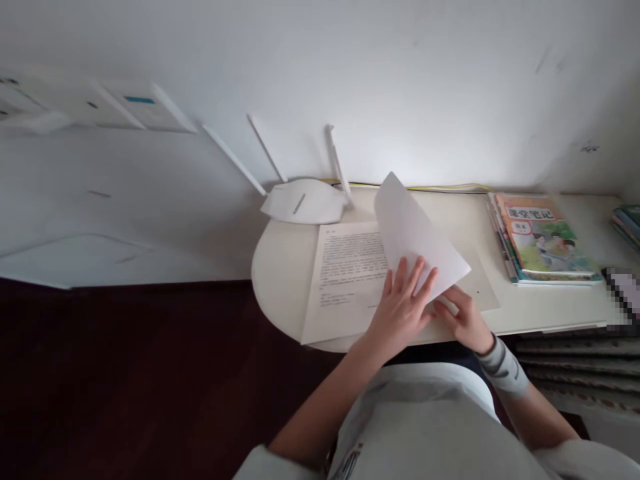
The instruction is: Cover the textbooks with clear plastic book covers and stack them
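A folded or curled white sheet (417, 227) stands partly raised above the table, its blank side showing. My left hand (403, 303) lies on its lower part with the fingers spread. At the sheet's lower right corner is my right hand (463, 319), its thumb and fingers bent close together at the paper's edge; what they grip is partly hidden. A printed page (347, 267) lies flat to the left, partly under the raised sheet and my left hand. Another pale sheet (483, 283) lies flat to the right of the raised one.
The white table (280, 280) has a rounded left end. A white router (305, 202) with antennas sits at the back left. Yellow and black cables run along the wall. Stacked books (545, 240) and a dark-edged phone (623, 290) are at the right.
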Available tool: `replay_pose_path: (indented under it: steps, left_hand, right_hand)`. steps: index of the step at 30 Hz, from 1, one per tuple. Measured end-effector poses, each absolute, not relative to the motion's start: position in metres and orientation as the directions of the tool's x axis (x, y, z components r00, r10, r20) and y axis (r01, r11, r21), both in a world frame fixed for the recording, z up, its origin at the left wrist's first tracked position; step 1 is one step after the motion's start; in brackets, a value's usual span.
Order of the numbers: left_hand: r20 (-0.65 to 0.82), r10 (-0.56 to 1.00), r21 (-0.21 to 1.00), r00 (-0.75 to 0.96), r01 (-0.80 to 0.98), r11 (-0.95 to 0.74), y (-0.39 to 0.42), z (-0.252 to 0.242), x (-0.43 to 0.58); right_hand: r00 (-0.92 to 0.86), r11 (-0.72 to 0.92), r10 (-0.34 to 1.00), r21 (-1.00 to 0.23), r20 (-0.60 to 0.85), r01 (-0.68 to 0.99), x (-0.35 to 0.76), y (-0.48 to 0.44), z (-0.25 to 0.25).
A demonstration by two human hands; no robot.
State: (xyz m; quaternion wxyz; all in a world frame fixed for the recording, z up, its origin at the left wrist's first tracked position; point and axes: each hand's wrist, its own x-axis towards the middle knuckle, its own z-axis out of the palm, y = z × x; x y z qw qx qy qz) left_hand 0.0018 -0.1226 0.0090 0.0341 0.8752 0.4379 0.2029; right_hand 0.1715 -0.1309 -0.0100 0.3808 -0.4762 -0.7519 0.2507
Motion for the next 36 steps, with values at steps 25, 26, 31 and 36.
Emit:
replay_pose_path:
  steps: [25,26,31,36]
  left_hand:
    - [0.332,0.686,0.056,0.647,0.713,-0.699,-0.109,-0.030,0.017]
    - [0.330,0.690,0.053,0.644,0.718,-0.694,-0.110,-0.029,0.018]
    - [0.312,0.727,0.029,0.611,0.759,-0.650,-0.111,-0.023,0.030]
    - [0.295,0.679,0.029,0.672,0.704,-0.710,-0.113,-0.020,0.045]
  right_hand:
    - [-0.103,0.235,0.910,-0.295,0.401,0.926,0.227,-0.114,-0.051]
    - [-0.089,0.233,0.908,-0.315,0.410,0.920,0.227,-0.114,-0.051]
    - [-0.003,0.218,0.908,-0.465,0.419,0.858,0.228,-0.114,-0.050]
    - [0.070,0.187,0.915,-0.571,0.397,0.800,0.228,-0.116,-0.048]
